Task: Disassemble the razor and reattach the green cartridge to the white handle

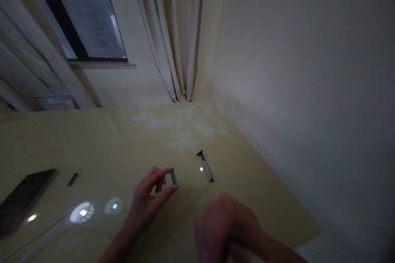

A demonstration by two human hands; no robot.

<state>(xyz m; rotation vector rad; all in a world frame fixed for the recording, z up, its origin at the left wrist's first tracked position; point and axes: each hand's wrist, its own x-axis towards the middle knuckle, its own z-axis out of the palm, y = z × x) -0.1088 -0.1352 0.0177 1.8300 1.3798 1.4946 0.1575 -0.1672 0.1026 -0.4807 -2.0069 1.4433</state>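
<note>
My left hand (151, 193) is over the middle of the table, its thumb and index finger pinching a small dark-green battery (174, 178) by its two ends. The battery stands nearly upright, tilted slightly. Lying to the right of it is a razor (207, 168) with a black head and a grey handle, touched by neither hand. Low in the view, nearer to me, my right hand (226, 228) is curled and smeared by motion. What its fingers hold, if anything, cannot be made out. A second dark-green battery (72, 178) rests on the table at the left.
A dark tablet (23, 197) lies at the left edge, with a white cable (40, 236) in front of it. The glossy yellowish table (265, 197) ends at a slanted right edge beside the wall (308, 90). Curtains (175, 28) and a window (86, 12) are behind.
</note>
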